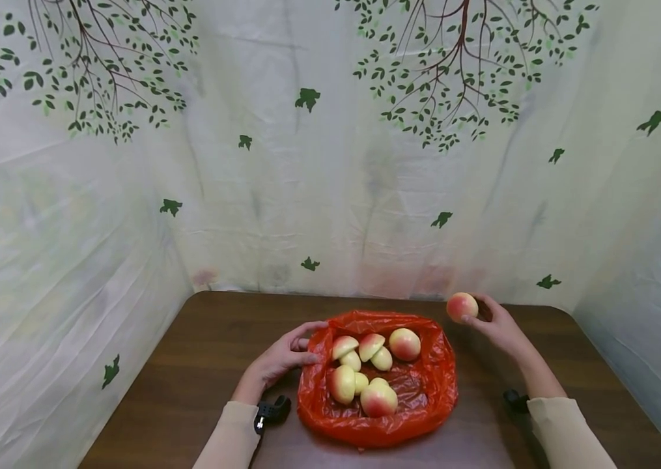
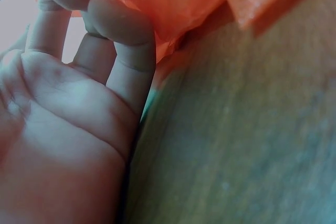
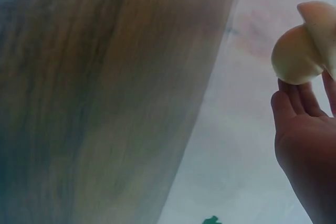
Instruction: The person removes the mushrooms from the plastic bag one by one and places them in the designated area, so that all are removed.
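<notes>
A red plastic bag (image 1: 377, 435) lies on the table with its mouth spread wide and its rim rolled outward. Inside sit several toy mushrooms (image 1: 379, 398) with pale yellow stems and caps blushing pink-red. My left hand (image 1: 284, 355) grips the bag's left rim between thumb and fingers; in the left wrist view its fingers (image 2: 123, 22) curl against the red plastic. Off the bag's right side, near the table's far edge, my right hand (image 1: 499, 326) holds another mushroom (image 1: 462, 307). The right wrist view shows that mushroom's round pale stem (image 3: 296, 56) at the fingertips.
The dark brown wooden table (image 1: 201, 365) has rounded far corners. White cloth (image 1: 330, 195) printed with branches and green leaves hangs behind it and at both sides. Black straps circle both wrists.
</notes>
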Available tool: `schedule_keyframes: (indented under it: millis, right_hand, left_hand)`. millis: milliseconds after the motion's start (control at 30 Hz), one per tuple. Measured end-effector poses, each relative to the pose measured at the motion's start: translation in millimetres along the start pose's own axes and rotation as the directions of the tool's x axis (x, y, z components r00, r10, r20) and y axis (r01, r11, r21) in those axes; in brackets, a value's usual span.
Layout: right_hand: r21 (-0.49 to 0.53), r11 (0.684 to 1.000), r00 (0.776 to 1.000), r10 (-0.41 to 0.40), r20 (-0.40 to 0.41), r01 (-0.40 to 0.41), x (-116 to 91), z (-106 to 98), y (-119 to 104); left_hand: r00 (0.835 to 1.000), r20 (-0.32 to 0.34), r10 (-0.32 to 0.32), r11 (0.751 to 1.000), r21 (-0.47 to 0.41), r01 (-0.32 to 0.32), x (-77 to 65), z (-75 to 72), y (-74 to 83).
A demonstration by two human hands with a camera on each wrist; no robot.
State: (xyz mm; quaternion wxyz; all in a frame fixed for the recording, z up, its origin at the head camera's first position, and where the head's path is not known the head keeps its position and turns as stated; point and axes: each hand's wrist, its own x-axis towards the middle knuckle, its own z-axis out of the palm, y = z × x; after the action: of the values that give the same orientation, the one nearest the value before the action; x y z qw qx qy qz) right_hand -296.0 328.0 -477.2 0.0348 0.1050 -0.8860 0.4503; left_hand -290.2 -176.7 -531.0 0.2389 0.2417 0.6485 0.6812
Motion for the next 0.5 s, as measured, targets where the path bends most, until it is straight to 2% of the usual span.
schedule_keyframes:
  millis: [500]
  right_hand:
    - [-0.048, 0.995, 0.995, 0.091, 0.034, -0.090, 23.2, 8.9, 16.8]
  left_hand:
    - [0.999, -0.028, -0.024, 1.000, 0.014, 0.024, 0.3, 0.6, 0.8]
